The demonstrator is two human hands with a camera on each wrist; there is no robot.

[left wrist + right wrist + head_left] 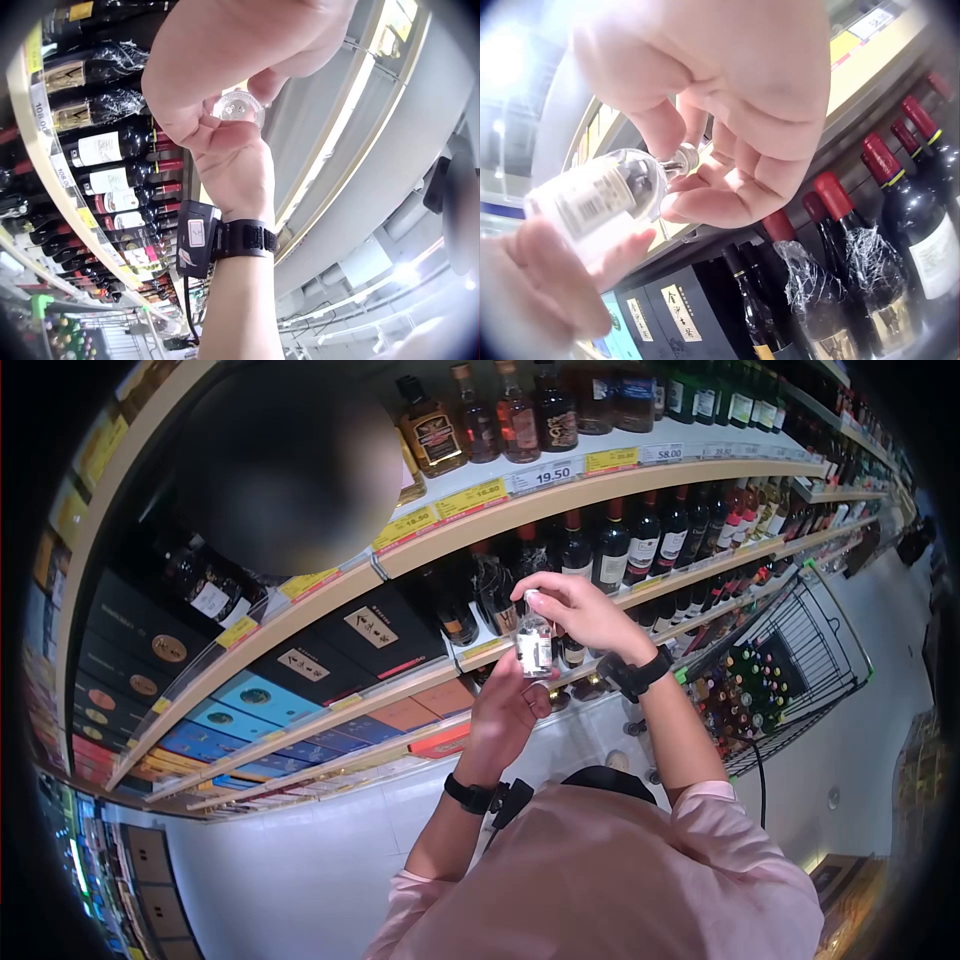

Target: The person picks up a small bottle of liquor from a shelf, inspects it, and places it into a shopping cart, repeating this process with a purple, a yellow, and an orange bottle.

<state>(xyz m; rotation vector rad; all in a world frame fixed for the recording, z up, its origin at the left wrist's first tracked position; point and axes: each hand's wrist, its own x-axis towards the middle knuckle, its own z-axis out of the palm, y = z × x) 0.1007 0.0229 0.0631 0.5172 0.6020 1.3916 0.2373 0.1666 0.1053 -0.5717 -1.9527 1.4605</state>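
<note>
A small clear bottle with a white label [536,650] is held upright in front of the shelves in the head view. My left hand [503,712] grips its lower part from below. Above it, my right hand [590,615] pinches the neck and cap between thumb and fingers. The right wrist view shows the bottle [596,202] tilted, its silver cap [686,157] beside the right fingers and the left hand [544,281] around its base. In the left wrist view the round clear base [240,109] shows between the left hand's [232,142] fingers.
Shelves carry wine bottles [612,550], small liquor bottles [515,422] and dark boxes [372,622]. A wire cart [815,650] with several bottles stands at the right. A dark blurred round shape covers the upper left of the head view.
</note>
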